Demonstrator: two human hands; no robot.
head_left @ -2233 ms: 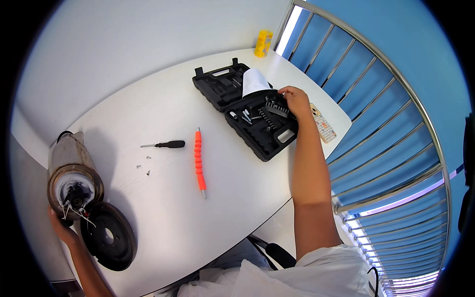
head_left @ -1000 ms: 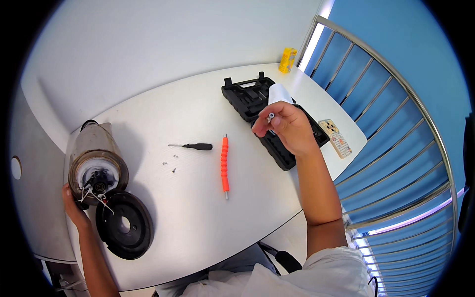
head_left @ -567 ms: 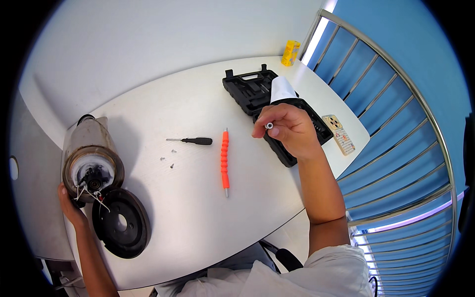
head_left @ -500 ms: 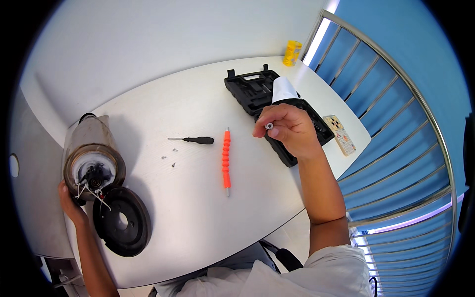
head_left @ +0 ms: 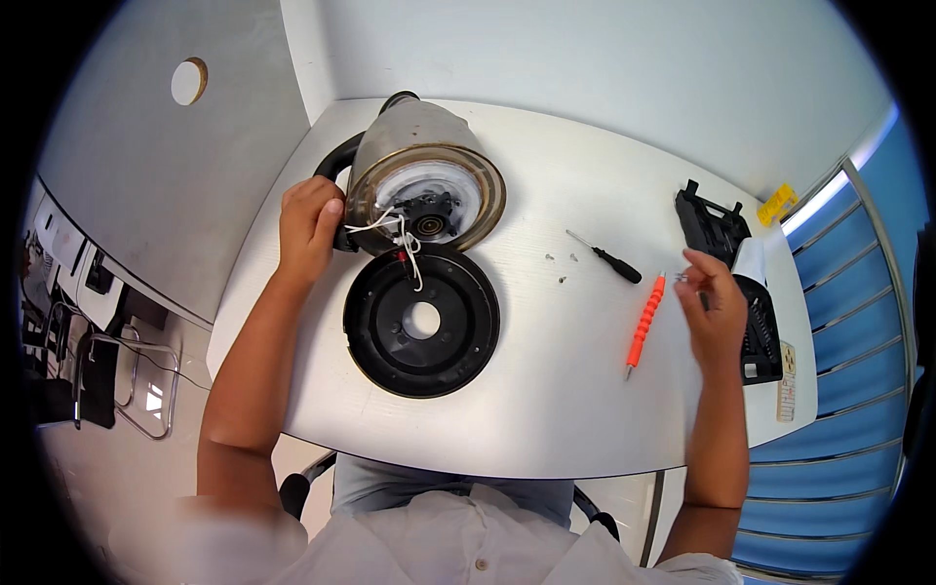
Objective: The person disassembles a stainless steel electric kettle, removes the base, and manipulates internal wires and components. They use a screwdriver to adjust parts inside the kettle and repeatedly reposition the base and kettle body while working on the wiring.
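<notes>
Far left: left hand [head_left: 310,226] wrapped around the black handle [head_left: 337,175] of a metal kettle [head_left: 421,166] lying on its side on the white table [head_left: 546,390], open underside facing the camera. Fingers closed on that handle, so a firm clamp. White and red wires [head_left: 402,239] spilling out of the kettle's bottom, draped down onto the black round base plate [head_left: 421,322] lying flat just below, touching its rim.

Middle of the table: a few tiny screws [head_left: 562,265] loose on the bare top, a small black screwdriver [head_left: 606,258] just beside them, then an orange ribbed driver handle [head_left: 643,325] lying at a slant.

Right: right hand [head_left: 714,314] raised above the table, fingertips pinched together on something small and metallic, probably a bit, too tiny to tell for sure. Behind it, an open black tool case [head_left: 736,268] near the table edge.

Worries: loose screws so near the tools, easy to knock off with a sleeve or forearm. Wires pulled taut if the kettle rolls, maybe tearing a joint. Small pinched piece easy to drop.
</notes>
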